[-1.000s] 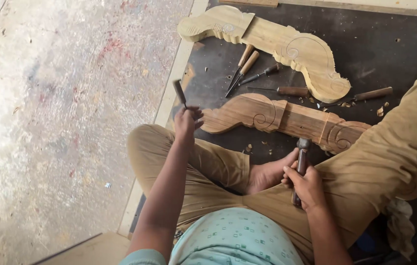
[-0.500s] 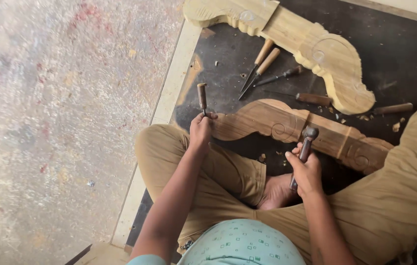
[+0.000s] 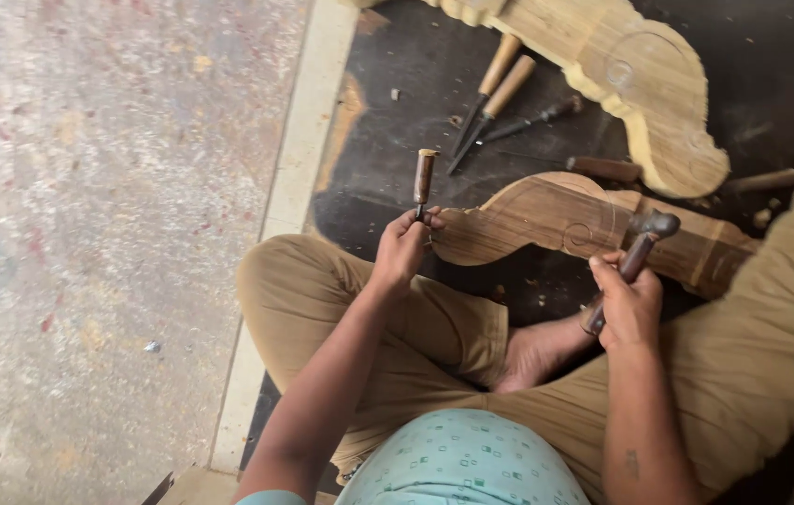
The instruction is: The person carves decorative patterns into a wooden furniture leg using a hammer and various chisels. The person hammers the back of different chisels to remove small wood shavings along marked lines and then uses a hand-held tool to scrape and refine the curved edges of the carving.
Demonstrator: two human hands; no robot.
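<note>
I sit cross-legged on a dark mat. My left hand (image 3: 403, 248) grips a wooden-handled chisel (image 3: 424, 178) held upright, its tip at the left end of a curved carved wooden piece (image 3: 556, 220) that lies in front of my legs. My right hand (image 3: 627, 301) is closed around the handle of a small hammer (image 3: 644, 241), whose metal head hangs just above the middle of that piece.
A second, larger carved wooden piece (image 3: 640, 84) lies farther back. Several loose chisels (image 3: 500, 89) rest on the dark mat (image 3: 387, 159) between the two pieces. A pale border strip (image 3: 289, 187) and concrete floor (image 3: 98, 234) lie to the left.
My view has drawn closer to the work. My left hand has set the chisel upright at the piece's left end. My right hand has lifted the hammer over the piece.
</note>
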